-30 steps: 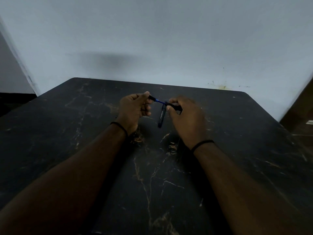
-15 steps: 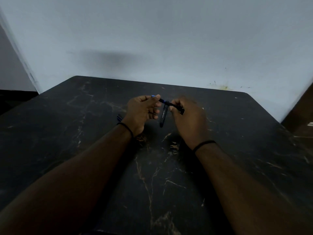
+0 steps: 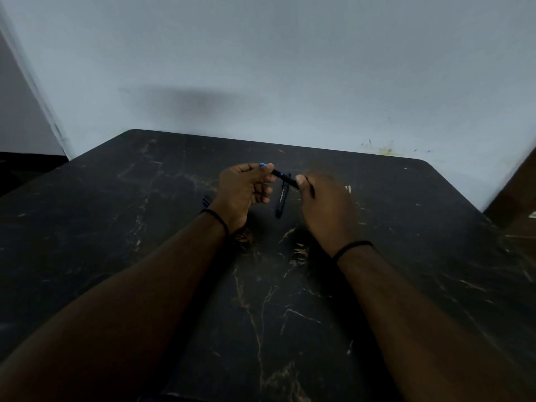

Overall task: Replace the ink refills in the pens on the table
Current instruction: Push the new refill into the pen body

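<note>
Both hands hold one black pen (image 3: 283, 178) above the dark marble table (image 3: 145, 227). My left hand (image 3: 243, 192) pinches its left end, where a blue tip shows between thumb and forefinger. My right hand (image 3: 324, 207) grips the other end of the barrel. Between the two hands only a short black stretch of the pen shows. A second black pen (image 3: 280, 201) lies on the table under the held one, pointing toward me. A dark blue piece (image 3: 206, 201) lies on the table just left of my left wrist.
A small pale piece (image 3: 349, 188) lies on the table right of my right hand. The table's far edge meets a pale wall (image 3: 261, 68). A brown surface (image 3: 519, 198) stands past the table's right corner.
My left hand has moved right toward the right hand. The blue refill stretch seen between the hands a second ago has slid into the black barrel.
</note>
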